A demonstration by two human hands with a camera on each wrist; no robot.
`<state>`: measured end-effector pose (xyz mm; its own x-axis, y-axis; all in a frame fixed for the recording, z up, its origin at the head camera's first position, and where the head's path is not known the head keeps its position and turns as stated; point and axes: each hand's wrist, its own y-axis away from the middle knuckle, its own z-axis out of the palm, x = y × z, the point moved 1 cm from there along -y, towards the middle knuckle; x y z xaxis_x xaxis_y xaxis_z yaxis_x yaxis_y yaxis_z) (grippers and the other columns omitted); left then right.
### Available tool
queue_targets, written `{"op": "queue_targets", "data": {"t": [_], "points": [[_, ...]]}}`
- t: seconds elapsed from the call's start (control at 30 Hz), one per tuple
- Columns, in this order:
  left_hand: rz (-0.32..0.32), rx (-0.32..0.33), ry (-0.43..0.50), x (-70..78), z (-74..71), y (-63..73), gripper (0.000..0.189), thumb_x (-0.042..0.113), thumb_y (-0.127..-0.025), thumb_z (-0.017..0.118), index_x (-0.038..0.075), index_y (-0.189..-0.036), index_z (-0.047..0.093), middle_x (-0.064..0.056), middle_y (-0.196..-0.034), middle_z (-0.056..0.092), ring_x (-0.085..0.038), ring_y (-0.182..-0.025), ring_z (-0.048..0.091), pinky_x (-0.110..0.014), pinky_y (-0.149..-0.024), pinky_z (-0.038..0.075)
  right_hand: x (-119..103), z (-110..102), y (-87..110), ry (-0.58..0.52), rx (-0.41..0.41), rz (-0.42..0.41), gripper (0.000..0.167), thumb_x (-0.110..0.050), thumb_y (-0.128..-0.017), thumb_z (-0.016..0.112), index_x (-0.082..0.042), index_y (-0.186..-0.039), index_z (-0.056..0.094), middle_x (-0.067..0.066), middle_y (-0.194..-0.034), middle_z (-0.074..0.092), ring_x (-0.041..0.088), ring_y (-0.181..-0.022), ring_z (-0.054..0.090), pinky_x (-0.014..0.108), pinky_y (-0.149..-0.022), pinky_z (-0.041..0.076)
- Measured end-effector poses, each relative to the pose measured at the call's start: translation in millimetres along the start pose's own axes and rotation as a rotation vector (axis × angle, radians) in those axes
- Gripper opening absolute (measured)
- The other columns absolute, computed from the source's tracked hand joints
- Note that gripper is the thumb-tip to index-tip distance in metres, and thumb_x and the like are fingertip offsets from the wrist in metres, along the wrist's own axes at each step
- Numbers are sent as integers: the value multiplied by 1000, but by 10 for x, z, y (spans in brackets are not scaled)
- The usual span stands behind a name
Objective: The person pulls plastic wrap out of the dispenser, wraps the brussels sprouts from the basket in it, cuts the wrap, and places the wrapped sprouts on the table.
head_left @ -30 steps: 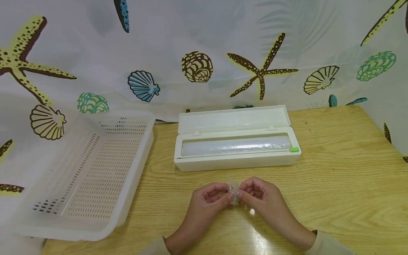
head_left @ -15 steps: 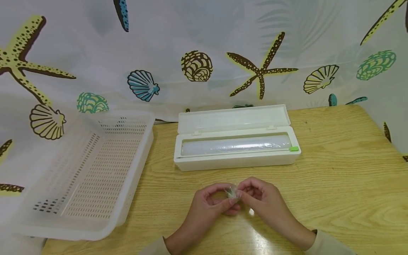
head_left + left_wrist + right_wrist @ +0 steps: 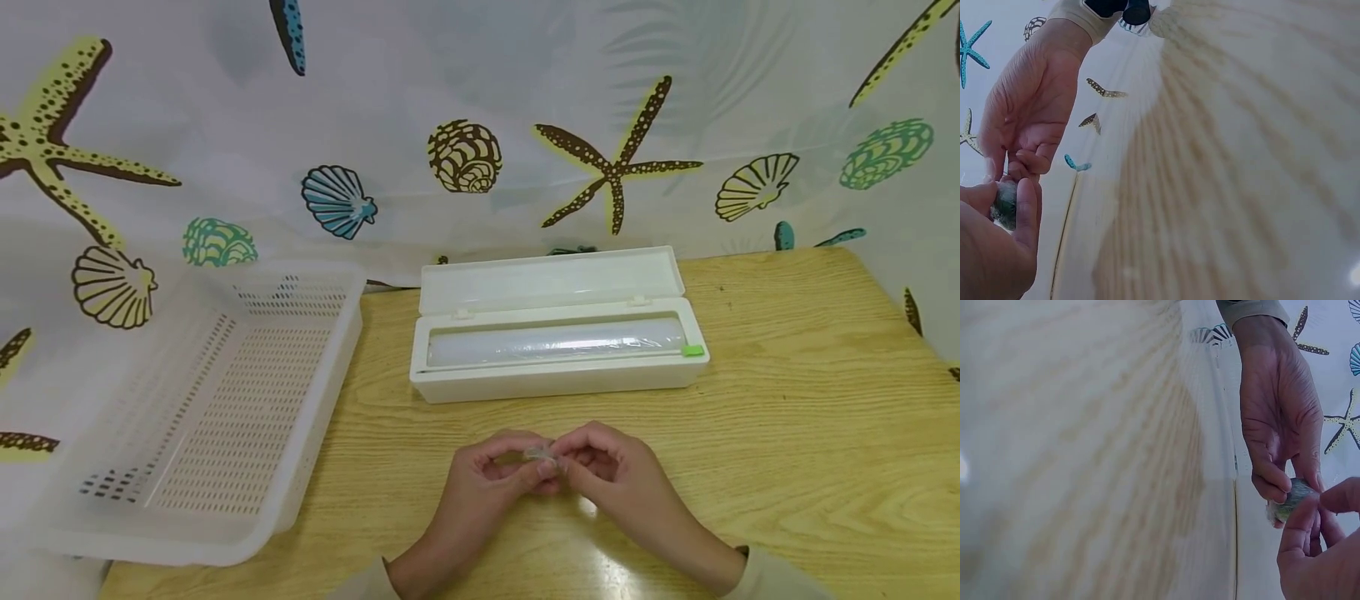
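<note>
Between the fingertips of both hands is a small dark green lump wrapped in crinkled clear plastic film (image 3: 1005,205); its exact kind is hidden by film and fingers. My left hand (image 3: 480,479) holds the lump between thumb and fingers. From the other side, my right hand (image 3: 626,475) pinches the film with thumb and index finger. In the head view only a bit of the film shows above the left thumb. Behind the hands, a long white cling film dispenser (image 3: 558,383) stands with its lid raised, a roll of film (image 3: 555,342) inside.
A white perforated plastic basket (image 3: 318,417) stands at the left on the wooden table (image 3: 810,400). The dispenser has a green slider (image 3: 692,351) at its right front end. A curtain (image 3: 420,75) printed with shells and starfish hangs along the back.
The fingers have shifted around the wrapped lump, turning it; the loose film stood up between the hands earlier and now lies lower over the left thumb. The basket and dispenser stay put.
</note>
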<state>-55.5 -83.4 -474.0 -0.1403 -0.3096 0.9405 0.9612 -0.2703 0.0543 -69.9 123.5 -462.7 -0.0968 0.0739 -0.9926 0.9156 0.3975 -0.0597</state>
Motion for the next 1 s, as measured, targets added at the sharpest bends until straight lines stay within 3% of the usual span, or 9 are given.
{"op": "queue_targets", "data": {"t": [0.13, 0.3, 0.43, 0.6, 0.83, 1.0], "points": [[-46, 47, -42, 21, -4, -5, 34, -3, -98, 80, -13, -129, 70, -24, -132, 67, -30, -108, 77, -45, -95, 62, 0, 7, 13, -6, -13, -4, 12, -11, -103, 79, -9, -114, 78, 9, -109, 73, 24, -92, 72, 29, -76, 62], [-139, 94, -113, 64, 13, -10, 45, 2, -98, 82, -8, -140, 67, -21, -127, 72, -21, -103, 76, -30, -90, 62, -13, 19, 11, 62, 14, -23, 15, -17, -98, 86, -15, -111, 79, 3, -102, 72, 21, -89, 70, 29, -73, 61], [-145, 93, -140, 75, 37, -10, 44, -3, -96, 81, -8, -138, 68, -18, -126, 72, -19, -99, 74, -28, -89, 62, -32, 29, -1, 107, 35, -25, 14, -18, -95, 88, -17, -107, 80, 0, -98, 71, 19, -85, 68, 28, -70, 59], [-113, 49, -167, 58, 37, -21, 45, -3, -95, 83, -9, -137, 66, -18, -125, 73, -22, -102, 74, -32, -91, 62, -42, 27, -11, 113, 55, -19, 8, -16, -96, 87, -17, -101, 81, -1, -96, 72, 17, -82, 67, 26, -67, 57], [-84, -53, -98, 10, 7, -32, 44, -6, -99, 77, -6, -141, 63, -20, -126, 72, -22, -87, 78, -36, -82, 66, -48, 25, -10, 91, 63, -17, 5, -14, -99, 83, -14, -102, 80, 1, -101, 74, 17, -77, 66, 26, -66, 57], [-48, -121, -65, 8, -22, -27, 45, -10, -99, 74, -7, -143, 60, -23, -131, 70, -23, -94, 78, -40, -88, 65, -63, 20, 3, 80, 69, -12, 7, -15, -99, 83, -14, -106, 81, 1, -103, 75, 20, -78, 68, 26, -65, 57]]}}
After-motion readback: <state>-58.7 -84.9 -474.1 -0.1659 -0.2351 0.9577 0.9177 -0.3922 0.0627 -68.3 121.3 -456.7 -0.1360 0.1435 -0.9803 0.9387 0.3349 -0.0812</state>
